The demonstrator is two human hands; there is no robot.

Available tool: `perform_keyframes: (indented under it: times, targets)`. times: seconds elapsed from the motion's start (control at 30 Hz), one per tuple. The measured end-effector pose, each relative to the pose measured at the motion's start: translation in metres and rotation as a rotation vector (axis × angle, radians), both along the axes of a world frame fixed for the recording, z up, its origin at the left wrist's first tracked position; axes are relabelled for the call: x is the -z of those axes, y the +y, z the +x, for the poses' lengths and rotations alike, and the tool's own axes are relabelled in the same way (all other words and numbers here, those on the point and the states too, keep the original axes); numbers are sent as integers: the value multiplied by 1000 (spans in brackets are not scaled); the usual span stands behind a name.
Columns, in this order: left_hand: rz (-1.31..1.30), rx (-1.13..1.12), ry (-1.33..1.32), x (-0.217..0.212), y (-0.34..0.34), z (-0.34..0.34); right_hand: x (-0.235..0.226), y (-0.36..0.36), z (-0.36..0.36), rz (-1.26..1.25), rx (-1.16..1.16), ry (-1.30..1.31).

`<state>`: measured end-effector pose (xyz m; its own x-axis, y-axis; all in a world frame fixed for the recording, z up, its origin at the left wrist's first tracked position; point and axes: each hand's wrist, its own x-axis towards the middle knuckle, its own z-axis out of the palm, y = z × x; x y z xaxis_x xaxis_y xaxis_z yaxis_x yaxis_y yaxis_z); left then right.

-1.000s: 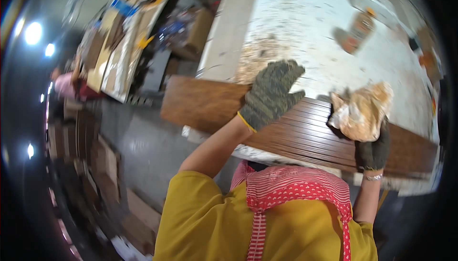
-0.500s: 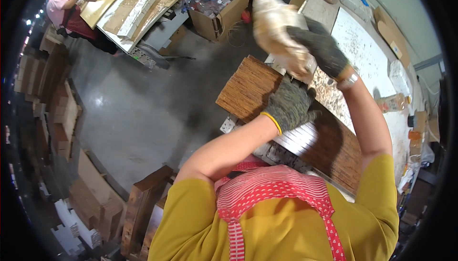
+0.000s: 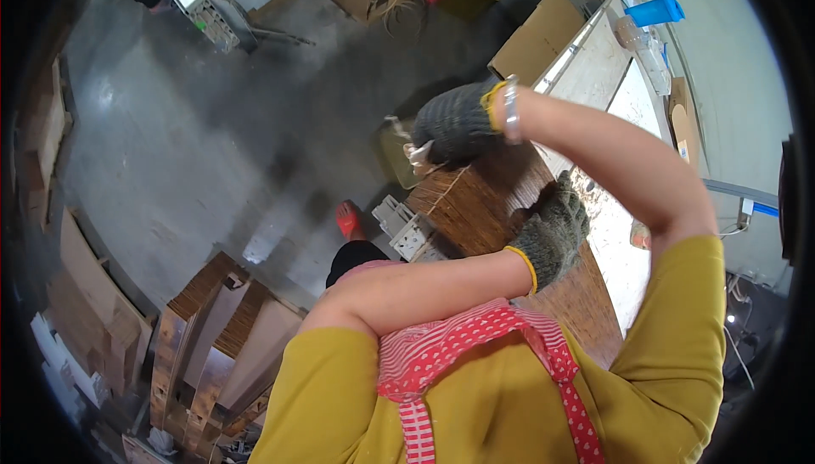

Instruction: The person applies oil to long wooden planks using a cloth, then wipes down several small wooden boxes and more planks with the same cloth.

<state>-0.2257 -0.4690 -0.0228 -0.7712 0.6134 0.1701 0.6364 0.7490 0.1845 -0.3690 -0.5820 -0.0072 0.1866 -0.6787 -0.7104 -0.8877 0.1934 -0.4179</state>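
Observation:
A long brown wooden board (image 3: 475, 201) lies along the edge of a white worktable (image 3: 594, 65). My left hand (image 3: 552, 228), in a grey knit glove, presses flat on the board's top. My right hand (image 3: 454, 127), also gloved, reaches across above the left one to the board's far end. It is closed on a crumpled pale cloth (image 3: 418, 154), of which only a small part shows below the glove. A bracelet sits at the right wrist. My yellow shirt and red patterned apron fill the lower part of the view.
A blue cup (image 3: 655, 11) and a plastic bottle stand at the table's far end. Cardboard boxes (image 3: 539, 35) sit on the grey floor beyond it. Stacks of brown boards (image 3: 212, 337) stand at lower left. A grey socket block (image 3: 407, 230) hangs under the board's end.
The view has swung left and down toward the floor. My right hand has carried the cloth across to the board's end; my left hand stays on the board.

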Motion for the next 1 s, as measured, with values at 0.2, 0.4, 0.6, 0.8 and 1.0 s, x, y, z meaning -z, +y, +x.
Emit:
perform_keyframes:
  times: [0.2, 0.4, 0.6, 0.8, 1.0]
  targets:
    - [-203, 37, 88, 12, 6, -4, -34, -8, -11, 103, 123, -110]
    - [222, -182, 101, 23, 30, 4, 16, -2, 10, 109, 119, -10]
    - [-232, 61, 151, -10, -21, 1, -37, -1, -27, -254, -179, -363]
    - [-176, -2, 127, -6, -7, 3, 8, 7, 8, 85, 229, -174]
    - [-158, 45, 155, 2, -6, 1, -62, -16, 21, 120, 79, 7]
